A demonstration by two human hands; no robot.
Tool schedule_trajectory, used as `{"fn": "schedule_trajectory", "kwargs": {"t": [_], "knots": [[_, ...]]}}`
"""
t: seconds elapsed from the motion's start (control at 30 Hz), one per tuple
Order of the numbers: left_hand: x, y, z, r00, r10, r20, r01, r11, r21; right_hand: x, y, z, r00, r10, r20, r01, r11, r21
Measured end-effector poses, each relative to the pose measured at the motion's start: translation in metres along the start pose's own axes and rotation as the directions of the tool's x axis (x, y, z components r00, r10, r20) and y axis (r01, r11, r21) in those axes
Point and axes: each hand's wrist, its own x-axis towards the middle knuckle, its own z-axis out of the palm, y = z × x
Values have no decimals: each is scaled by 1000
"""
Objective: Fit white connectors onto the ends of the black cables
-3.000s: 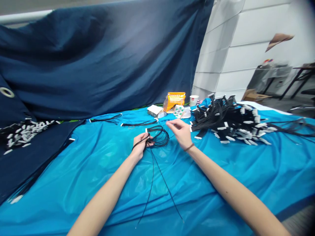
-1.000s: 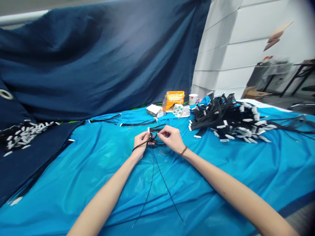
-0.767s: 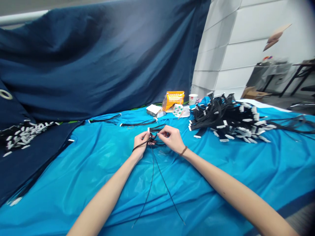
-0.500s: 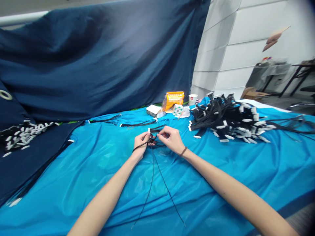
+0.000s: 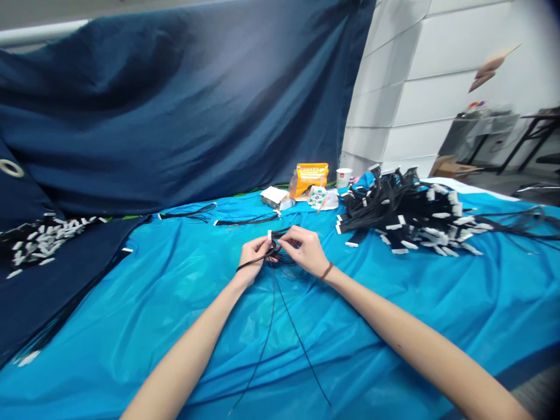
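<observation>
My left hand (image 5: 254,261) is closed on a bundle of black wires (image 5: 283,232) with a white connector (image 5: 269,234) standing up at its thumb. Beside it, my right hand (image 5: 304,249) pinches at the wires close to the connector; its fingertips hide exactly what they grip. One dark strand loops back over the left wrist. Two thin loose wires (image 5: 294,328) hang from the bundle and spread toward me over the blue cloth (image 5: 210,350).
To the right lies a large heap of black cables with white connectors (image 5: 406,210). Behind the hands are two cable bundles (image 5: 247,220), a small box (image 5: 277,198), an orange pouch (image 5: 310,179) and a paper cup (image 5: 343,177). More white-ended cables (image 5: 48,239) lie at left.
The connector and both hands have shifted very slightly, the connector a little to the right. The loose ends of the two hanging wires have moved a little toward me.
</observation>
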Motion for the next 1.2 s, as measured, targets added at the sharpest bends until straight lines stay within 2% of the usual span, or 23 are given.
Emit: {"fn": "schedule_trajectory", "kwargs": {"t": [0.3, 0.4, 0.47, 0.53, 0.6, 0.73, 0.83, 0.93, 1.2], "knots": [[0, -2, 1, 1000, -19, 23, 20, 999, -31, -2, 3, 3, 999, -34, 9, 35, 998, -57], [2, -5, -1, 998, -40, 40, 42, 997, -68, -3, 5, 4, 996, -93, 18, 94, 979, -182], [5, -6, -4, 998, -63, 25, 65, 992, -105, -4, 5, 4, 979, -199, 37, 200, 926, -321], [7, -7, -8, 995, -93, -20, 88, 983, -164, -5, 5, 3, 937, -341, 71, 335, 828, -449], [8, -6, -11, 989, -123, -78, 101, 965, -240, -6, 5, 3, 868, -479, 130, 473, 720, -508], [10, -3, -17, 962, -183, -200, 99, 924, -368, -10, 6, 10, 705, -650, 284, 701, 578, -418], [11, -1, -18, 945, -227, -237, 106, 895, -433, -12, 6, 15, 644, -680, 350, 764, 557, -324], [11, 2, -17, 937, -265, -228, 132, 872, -472, -13, 5, 16, 640, -679, 361, 768, 568, -295], [10, 8, -14, 922, -313, -226, 170, 855, -489, -13, 2, 12, 677, -674, 295, 736, 611, -292]]}}
